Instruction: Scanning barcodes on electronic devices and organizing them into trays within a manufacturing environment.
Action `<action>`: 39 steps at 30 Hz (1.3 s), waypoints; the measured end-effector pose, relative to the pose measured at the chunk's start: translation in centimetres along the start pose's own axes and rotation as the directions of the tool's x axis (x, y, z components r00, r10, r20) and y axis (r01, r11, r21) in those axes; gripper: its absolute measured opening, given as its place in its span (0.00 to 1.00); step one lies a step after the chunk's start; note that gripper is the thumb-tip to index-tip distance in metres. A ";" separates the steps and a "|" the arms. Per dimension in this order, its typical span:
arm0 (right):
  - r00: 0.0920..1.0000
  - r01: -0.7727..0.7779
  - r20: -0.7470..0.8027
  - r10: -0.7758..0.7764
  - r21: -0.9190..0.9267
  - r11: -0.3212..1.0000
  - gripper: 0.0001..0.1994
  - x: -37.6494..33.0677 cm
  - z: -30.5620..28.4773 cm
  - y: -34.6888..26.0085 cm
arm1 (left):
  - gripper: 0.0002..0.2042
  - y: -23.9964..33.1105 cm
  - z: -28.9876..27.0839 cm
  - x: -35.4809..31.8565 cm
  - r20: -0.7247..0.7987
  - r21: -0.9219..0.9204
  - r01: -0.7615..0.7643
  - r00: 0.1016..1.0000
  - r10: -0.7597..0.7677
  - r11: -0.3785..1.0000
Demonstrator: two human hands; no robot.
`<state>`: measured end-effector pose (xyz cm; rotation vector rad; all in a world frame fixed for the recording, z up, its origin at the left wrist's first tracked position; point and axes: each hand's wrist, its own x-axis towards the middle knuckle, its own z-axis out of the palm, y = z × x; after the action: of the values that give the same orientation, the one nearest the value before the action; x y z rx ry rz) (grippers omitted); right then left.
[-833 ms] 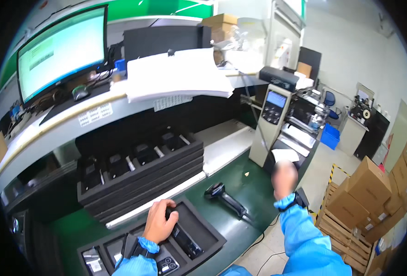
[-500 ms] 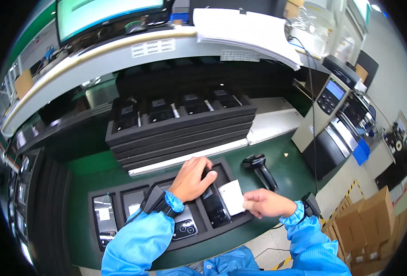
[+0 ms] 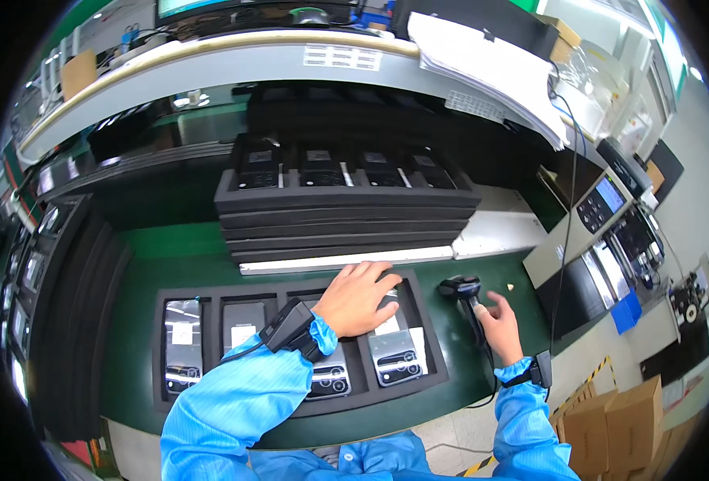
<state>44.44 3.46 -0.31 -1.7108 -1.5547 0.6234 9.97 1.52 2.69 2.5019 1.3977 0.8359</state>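
My left hand (image 3: pixel 358 301) lies over the right part of a black foam tray (image 3: pixel 439 377), fingers spread, fingertips at the upper end of a smartphone (image 3: pixel 390 346). That phone sits in the rightmost slot, camera lenses toward me, with a white card (image 3: pixel 420 353) along its right edge. Part of the phone is hidden under my fingers. My right hand (image 3: pixel 500 327) is at the handle of a black barcode scanner (image 3: pixel 463 290), thumb against it, fingers apart and not wrapped round. More phones fill the other slots, including a phone (image 3: pixel 184 345) at the far left; my left forearm partly covers the middle ones.
Stacked foam trays (image 3: pixel 346 204) holding phones stand behind, with another stack (image 3: pixel 74 321) at left. A label printer (image 3: pixel 591 228) stands at right, a cable hanging before it. The shelf (image 3: pixel 242 60) overhead carries papers (image 3: pixel 483 68). Cardboard boxes (image 3: pixel 619 425) are at lower right.
My right hand has let go of the white card and moved right to the scanner. The card now lies beside the phone, which shows its camera side instead of a dark face. The view has shifted.
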 end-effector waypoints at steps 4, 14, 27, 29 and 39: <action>0.971 -0.139 0.217 0.096 0.188 0.972 0.27 1.1 0.5 -1.3 | 0.15 -0.5 -4.2 -0.7 -0.041 0.006 0.019 0.999 -0.019 1.000; 0.360 -0.845 0.931 -0.066 0.355 0.400 0.31 -7.6 2.0 -13.8 | 0.11 -3.7 -6.4 -7.5 -0.066 -0.117 0.120 0.990 -0.128 0.986; 0.298 -0.796 0.937 -0.180 0.348 0.496 0.23 -13.0 6.6 -17.1 | 0.13 -4.5 -6.1 -7.6 -0.057 -0.152 0.136 0.988 -0.146 0.979; 0.307 -0.731 0.930 -0.203 0.367 0.575 0.23 -11.9 5.5 -16.3 | 0.16 -4.8 -5.5 -7.9 -0.036 -0.081 0.097 0.994 -0.100 0.992; 0.914 -0.302 0.399 0.077 0.541 0.785 0.07 -4.8 -1.1 -9.1 | 0.31 -3.9 -5.9 -8.5 0.252 0.163 0.078 0.960 -0.118 0.984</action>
<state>38.84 -1.46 6.93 -1.3109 -1.2154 1.4365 0.43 -4.04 2.74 2.5120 1.5265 0.3758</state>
